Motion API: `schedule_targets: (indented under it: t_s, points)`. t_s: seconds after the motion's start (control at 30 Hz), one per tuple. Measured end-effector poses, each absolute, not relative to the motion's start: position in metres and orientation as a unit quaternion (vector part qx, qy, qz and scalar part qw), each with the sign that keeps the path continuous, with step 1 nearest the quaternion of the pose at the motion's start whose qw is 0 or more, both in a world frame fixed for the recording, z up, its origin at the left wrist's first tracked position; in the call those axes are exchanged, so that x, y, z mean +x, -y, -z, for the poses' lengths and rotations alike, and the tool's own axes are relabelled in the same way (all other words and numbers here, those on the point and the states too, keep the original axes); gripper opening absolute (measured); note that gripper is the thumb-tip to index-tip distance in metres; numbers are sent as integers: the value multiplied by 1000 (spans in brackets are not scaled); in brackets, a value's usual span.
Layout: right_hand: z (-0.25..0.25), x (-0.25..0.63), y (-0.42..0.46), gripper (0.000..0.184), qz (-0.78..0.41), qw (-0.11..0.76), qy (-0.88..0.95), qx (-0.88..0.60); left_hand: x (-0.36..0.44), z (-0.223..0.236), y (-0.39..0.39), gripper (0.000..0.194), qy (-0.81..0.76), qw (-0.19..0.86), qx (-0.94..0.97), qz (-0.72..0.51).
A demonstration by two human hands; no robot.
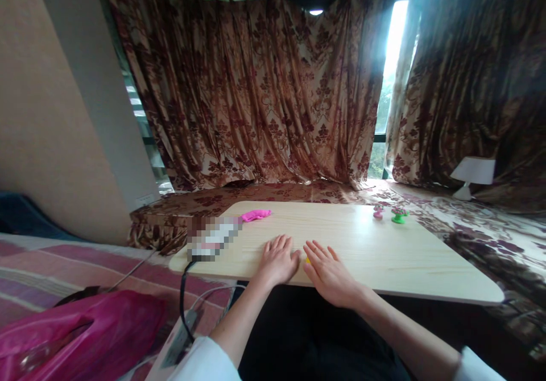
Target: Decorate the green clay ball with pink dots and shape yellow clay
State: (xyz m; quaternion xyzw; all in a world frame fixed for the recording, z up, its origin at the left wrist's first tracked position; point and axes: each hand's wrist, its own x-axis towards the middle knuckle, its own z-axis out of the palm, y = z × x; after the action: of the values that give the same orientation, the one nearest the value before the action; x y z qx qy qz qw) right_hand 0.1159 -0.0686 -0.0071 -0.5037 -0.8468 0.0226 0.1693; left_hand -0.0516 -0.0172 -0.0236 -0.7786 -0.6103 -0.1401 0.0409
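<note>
At the near side of a pale wood-grain table (392, 259) with rounded corners, the left hand (279, 260) lay palm down, fingers extended; the right hand (330, 276) was flat too, fingers slightly spread. A small yellow thing (307, 260) peeped from the right hand's inner edge, mostly hidden, so I couldn't tell its shape or whether the hand pressed it. Beyond lay a glossy pink object (256, 215), beside a pixelated item (215, 239) trailing a black cable (183, 295). Two knobbly-topped toys, pink (377, 212) and green (400, 216), stood farther right, before patterned curtains (264, 96).
</note>
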Motion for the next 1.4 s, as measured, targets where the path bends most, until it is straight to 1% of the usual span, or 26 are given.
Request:
schedule_targets:
  t_s: [0.1, 0.23, 0.33, 0.4, 0.47, 0.57, 0.63, 0.77, 0.9, 1.0, 1.1, 1.17, 1.23, 1.3, 1.4]
  points:
    - [-4, 103, 17, 53, -33, 153, 797, -583, -51, 22, 17, 55, 610, 47, -779, 136]
    - [-17, 95, -32, 49, -46, 144, 772, -617, -52, 22, 17, 54, 599, 56, -785, 145]
    - [-13, 100, -15, 50, -37, 147, 788, -597, -53, 23, 16, 55, 596, 54, -786, 155]
    - [-6, 107, 18, 50, -31, 149, 819, -554, -54, 25, 16, 57, 596, 47, -786, 157]
    - [2, 115, 54, 50, -23, 159, 862, -480, -54, 26, 16, 59, 596, 41, -787, 155]
    - [10, 120, 82, 50, -6, 175, 879, -442, -54, 26, 17, 59, 600, 39, -786, 147]
    - [10, 116, 74, 52, -4, 179, 866, -466, -54, 25, 18, 59, 601, 42, -785, 143]
    - [-2, 98, 10, 55, -22, 171, 800, -574, -53, 23, 18, 57, 599, 51, -785, 149]
    - [-10, 90, -35, 54, -41, 164, 779, -604, -52, 22, 19, 52, 591, 61, -788, 160]
    - [-8, 96, -22, 53, -47, 151, 800, -578, -53, 22, 20, 51, 587, 60, -789, 169]
    - [-5, 109, 24, 51, -50, 134, 845, -515, -54, 23, 20, 55, 593, 46, -786, 169]
    - [-2, 116, 57, 51, -41, 139, 882, -448, -54, 23, 19, 57, 597, 36, -784, 165]
    - [1, 119, 76, 51, -36, 148, 894, -422, -55, 24, 19, 58, 600, 30, -783, 161]
    - [2, 115, 72, 52, -31, 150, 881, -447, -54, 23, 19, 57, 600, 28, -784, 158]
    - [-2, 104, 30, 55, -21, 144, 829, -539, -53, 23, 19, 55, 598, 33, -785, 160]
